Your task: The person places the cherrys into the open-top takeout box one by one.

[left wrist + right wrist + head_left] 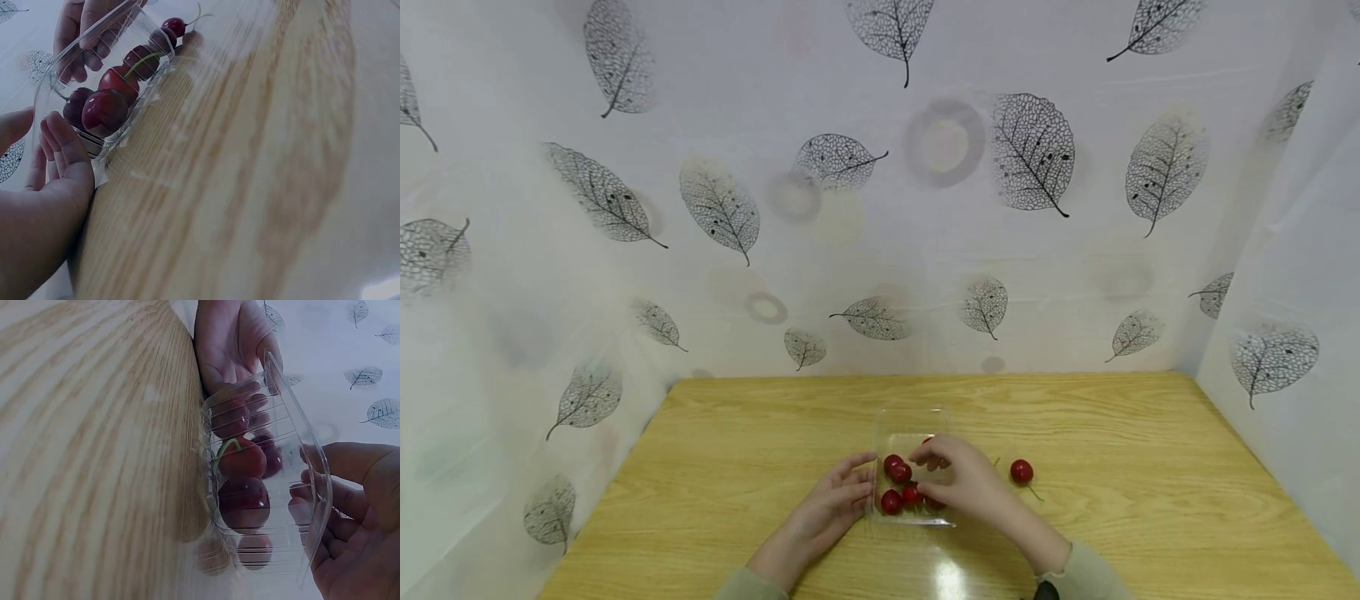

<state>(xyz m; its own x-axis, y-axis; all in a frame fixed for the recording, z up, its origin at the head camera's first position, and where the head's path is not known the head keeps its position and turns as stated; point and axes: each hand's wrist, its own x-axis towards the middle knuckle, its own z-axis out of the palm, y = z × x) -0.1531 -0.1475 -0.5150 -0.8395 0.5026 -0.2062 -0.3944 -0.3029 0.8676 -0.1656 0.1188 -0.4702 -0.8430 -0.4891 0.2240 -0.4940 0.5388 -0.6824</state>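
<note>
A clear plastic box (916, 522) holds several dark red cherries (891, 502), one with a green stem (142, 62). My left hand (829, 510) stands along the box's left side, fingers loosely extended against its wall. Over the right part of the box is my right hand (970, 483), thumb and fingers bent downward and spread apart, with nothing visible between them. In the right wrist view, the right hand's fingertips (300, 509) show among the box's clear walls near the cherries. The right hand partly hides some cherries in the head view.
A loose cherry (1021, 472) with a stem lies on the wooden table (1112, 433) to the right of the box. Another stem (997, 461) shows just behind the right hand. A white leaf-patterned sheet (917, 250) walls off the table's back and sides.
</note>
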